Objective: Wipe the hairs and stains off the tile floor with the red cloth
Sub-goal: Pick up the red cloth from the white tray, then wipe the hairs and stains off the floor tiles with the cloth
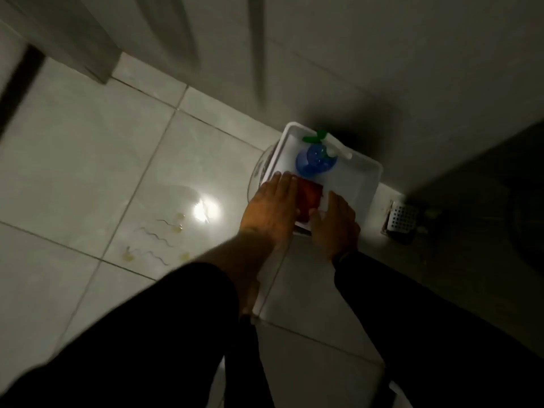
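Note:
A folded red cloth (309, 198) lies in a white tray (365, 184) on the floor by the wall. My left hand (270, 207) rests flat on the tray's left side with its fingers touching the cloth's left edge. My right hand (334, 220) lies at the cloth's right and near edge, fingers spread. Neither hand visibly grips the cloth. On the pale tile floor (88, 160) to the left lie several wavy dark hairs (154, 237) and small yellowish stains (178, 223). The picture is dim and blurred.
A blue spray bottle (315, 161) with a green and white nozzle lies in the tray behind the cloth. A perforated floor drain (401, 220) sits right of the tray. A wall and a door frame (97, 54) stand beyond. A bright light reflection (204, 212) glares on the tile.

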A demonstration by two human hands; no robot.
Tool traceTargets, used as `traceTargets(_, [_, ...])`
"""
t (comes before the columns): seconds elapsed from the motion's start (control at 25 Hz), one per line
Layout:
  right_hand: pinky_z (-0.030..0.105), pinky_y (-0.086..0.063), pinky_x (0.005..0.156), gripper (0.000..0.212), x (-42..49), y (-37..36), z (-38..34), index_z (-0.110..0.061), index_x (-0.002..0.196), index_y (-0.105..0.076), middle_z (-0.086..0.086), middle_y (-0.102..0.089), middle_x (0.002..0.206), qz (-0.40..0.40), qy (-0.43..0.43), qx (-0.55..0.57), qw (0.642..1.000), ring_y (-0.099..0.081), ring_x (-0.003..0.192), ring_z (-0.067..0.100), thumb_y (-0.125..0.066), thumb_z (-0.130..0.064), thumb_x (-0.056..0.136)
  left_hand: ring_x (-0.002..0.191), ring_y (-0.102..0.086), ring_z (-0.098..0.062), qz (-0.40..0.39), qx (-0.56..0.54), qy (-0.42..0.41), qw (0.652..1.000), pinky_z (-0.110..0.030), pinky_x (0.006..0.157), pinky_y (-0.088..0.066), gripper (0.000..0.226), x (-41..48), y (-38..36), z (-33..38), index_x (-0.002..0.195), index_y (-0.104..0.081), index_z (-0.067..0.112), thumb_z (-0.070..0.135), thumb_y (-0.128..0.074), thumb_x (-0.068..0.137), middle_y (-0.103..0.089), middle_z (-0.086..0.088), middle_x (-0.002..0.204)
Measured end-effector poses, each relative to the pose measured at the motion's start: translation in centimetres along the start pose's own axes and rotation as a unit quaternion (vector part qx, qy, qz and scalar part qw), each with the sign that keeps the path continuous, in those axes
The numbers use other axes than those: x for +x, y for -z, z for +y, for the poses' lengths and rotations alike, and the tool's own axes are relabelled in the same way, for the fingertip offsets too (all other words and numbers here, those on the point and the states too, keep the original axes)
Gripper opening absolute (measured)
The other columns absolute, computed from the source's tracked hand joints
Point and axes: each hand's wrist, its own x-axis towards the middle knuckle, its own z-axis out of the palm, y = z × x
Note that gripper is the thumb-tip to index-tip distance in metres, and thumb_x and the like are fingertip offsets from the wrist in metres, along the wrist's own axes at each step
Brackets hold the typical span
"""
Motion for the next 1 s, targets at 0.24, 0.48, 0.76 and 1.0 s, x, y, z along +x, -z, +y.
traceTargets(0.24, [0.048,-0.045,0.124,0.080,8.8,-4.9,0.6,-0.009,0.161,-0.040,0.017,-0.053,0.161,-0.059,-0.125,0.260,0.956,-0.055,0.145,0.037,-0.076,-0.041,0.097,0.148,-0.049,-0.038,-0.075,-0.154,0.228,0.958,-0.052,0.118,-0.045,0.075,8.8,-5.5,1.5,0.165,-0.029,0.009,0.042,-0.055,0.104,-0.050,-0.015,0.159])
traceTargets(0.48, [0.044,-0.059,0.108,0.056,11.3,-6.4,2.3,-0.005,0.140,-0.065,0.017,-0.071,0.139,-0.012,-0.155,0.356,0.922,-0.070,0.123,0.033,-0.084,-0.023,0.091,0.125,-0.066,-0.031,-0.040,-0.294,0.270,0.916,-0.038,0.093,-0.051,0.054,10.8,-7.6,0.8,0.147,-0.054,0.014,0.044,-0.060,0.102,-0.064,-0.011,0.140])
traceTargets(0.76, [0.037,-0.067,0.093,0.051,4.7,-0.6,-0.2,-0.028,0.114,-0.065,-0.005,-0.073,0.121,-0.033,0.000,0.479,0.877,-0.075,0.108,0.013,-0.094,-0.022,0.072,0.084,-0.069,-0.016,0.042,-0.618,0.202,0.759,-0.029,0.075,-0.057,0.025,3.9,-2.3,-2.3,0.099,-0.068,0.015,0.025,-0.063,0.077,-0.071,0.001,0.088])
traceTargets(1.0, [0.040,-0.067,0.096,0.065,-3.2,-4.7,-8.2,-0.019,0.145,-0.065,0.011,-0.076,0.138,-0.358,-0.010,0.540,0.761,-0.075,0.124,0.028,-0.074,-0.006,0.082,0.068,-0.063,-0.005,0.075,-0.728,0.174,0.659,-0.021,0.067,-0.052,0.020,-7.1,-2.2,-11.6,0.088,-0.067,0.016,0.011,-0.057,0.071,-0.067,0.004,0.074])
